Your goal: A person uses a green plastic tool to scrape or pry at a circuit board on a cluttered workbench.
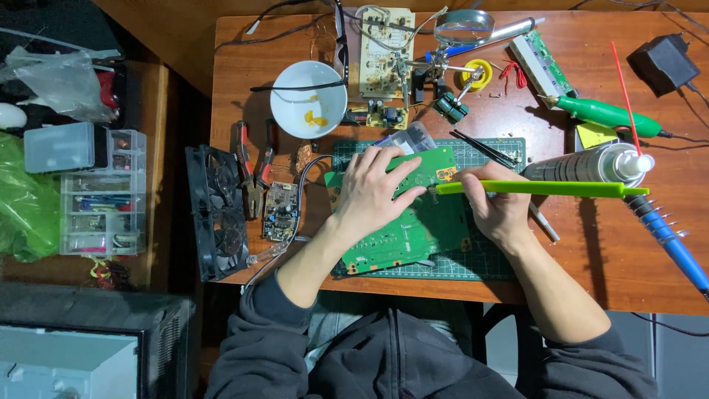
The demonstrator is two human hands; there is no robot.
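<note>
Pressing flat on a green circuit board (413, 222), the left hand (373, 192) lies with fingers spread in the centre of the frame, its grip open and simply bearing down on the board; the right hand (496, 210), just right of centre, has its grip closed around a long bright green tool (539, 189) that runs level toward the right, its left tip resting on the board near the left hand's fingertips; the board sits tilted on a dark green cutting mat (473, 266) on the wooden desk (628, 258); a silver spray can (583, 164) with a red straw lies just above the tool at right; a blue-handled soldering iron (676, 247) lies at the right edge; a white bowl (308, 100) stands upper left of the hands; red-handled pliers (253, 174) and a small circuit board (280, 211) lie left of the mat, beside a black double fan (216, 214); black tweezers (487, 150) rest on the mat's upper edge.
</note>
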